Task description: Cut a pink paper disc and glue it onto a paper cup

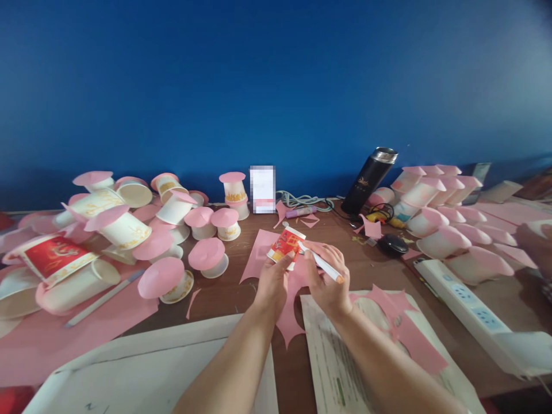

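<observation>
My left hand [273, 283] is closed around a red-and-white paper cup [290, 241] with yellow print, tilted just above a pink paper sheet [254, 261]. In my right hand [332, 284] is a white marker [324, 265] with an orange end, held like a pen. Its front end is close to the cup's right side; whether it touches the cup or the paper I cannot tell. Curved pieces are cut out of a pink paper scrap [288, 330] below my hands.
Several paper cups with pink paper discs [207, 254] crowd the left, more cups [472, 261] the right. A black thermos [366, 181] leans at the blue wall [276, 86]. A phone-like screen [263, 190], purple glue stick [301, 212], black mouse [393, 245] and power strip [470, 316] lie around.
</observation>
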Demonstrator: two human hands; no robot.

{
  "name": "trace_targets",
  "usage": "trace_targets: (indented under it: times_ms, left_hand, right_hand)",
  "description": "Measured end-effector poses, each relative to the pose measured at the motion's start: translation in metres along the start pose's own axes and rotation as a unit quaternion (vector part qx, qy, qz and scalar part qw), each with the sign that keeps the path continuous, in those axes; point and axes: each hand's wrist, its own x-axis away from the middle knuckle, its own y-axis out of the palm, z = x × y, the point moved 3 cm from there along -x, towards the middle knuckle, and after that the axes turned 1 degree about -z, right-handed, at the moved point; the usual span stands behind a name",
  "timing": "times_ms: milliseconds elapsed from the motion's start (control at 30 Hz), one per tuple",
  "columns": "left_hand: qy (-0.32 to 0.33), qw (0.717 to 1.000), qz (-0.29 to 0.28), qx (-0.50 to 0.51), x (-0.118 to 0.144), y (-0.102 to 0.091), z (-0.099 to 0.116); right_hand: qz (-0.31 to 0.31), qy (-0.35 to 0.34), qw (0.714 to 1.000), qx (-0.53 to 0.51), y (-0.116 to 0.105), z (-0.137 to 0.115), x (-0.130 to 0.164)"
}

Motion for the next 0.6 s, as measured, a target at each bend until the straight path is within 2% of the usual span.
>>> trace_targets:
  times_ms: [433, 600]
  left_hand:
    - [-0.028, 0.998, 0.043, 0.046, -0.0011, -0.0014, 0.0003]
    - [-0.031, 0.998, 0.036, 0.042, 0.0002, 0.0004, 0.0001]
  right_hand:
    - [0.009, -0.016, 1.0, -0.019, -0.0025, -0.0008, -0.0001]
    - [0.003, -0.013, 1.0, -0.013, -0.0007, -0.0017, -0.0003]
